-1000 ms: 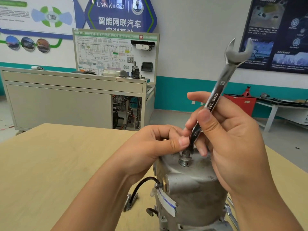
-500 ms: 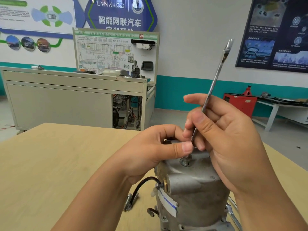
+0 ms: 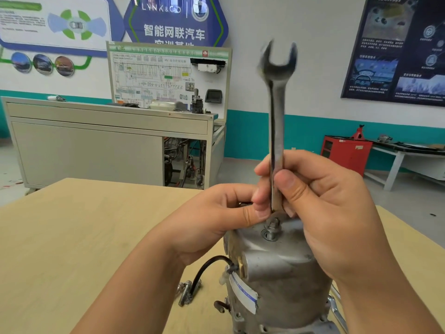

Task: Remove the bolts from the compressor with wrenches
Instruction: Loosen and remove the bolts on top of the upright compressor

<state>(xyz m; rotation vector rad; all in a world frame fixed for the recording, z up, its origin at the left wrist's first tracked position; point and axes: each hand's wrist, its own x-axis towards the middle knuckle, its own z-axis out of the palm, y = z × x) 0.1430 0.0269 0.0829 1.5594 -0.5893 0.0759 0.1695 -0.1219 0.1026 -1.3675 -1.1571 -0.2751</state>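
A grey metal compressor (image 3: 277,280) stands upright on the wooden table (image 3: 72,249). A bolt (image 3: 272,229) with washers sticks partly out of its top. An open-ended steel wrench (image 3: 277,112) stands nearly vertical over the bolt, its lower end on the bolt head and its upper jaw blurred. My right hand (image 3: 320,213) pinches the wrench shaft between thumb and fingers. My left hand (image 3: 216,218) grips the top edge of the compressor, its thumb tip against the wrench's lower end beside the bolt.
A black cable with a metal connector (image 3: 186,292) lies on the table left of the compressor. Another wrench (image 3: 336,312) lies partly hidden at its right base. Behind the table stand a grey training bench (image 3: 96,141), a red cabinet (image 3: 346,153) and a white side table (image 3: 409,155).
The wrench has turned about its own axis on the bolt: flat face seen, then edge-on, now flat again and more upright. The bolt stands higher out of the compressor top.
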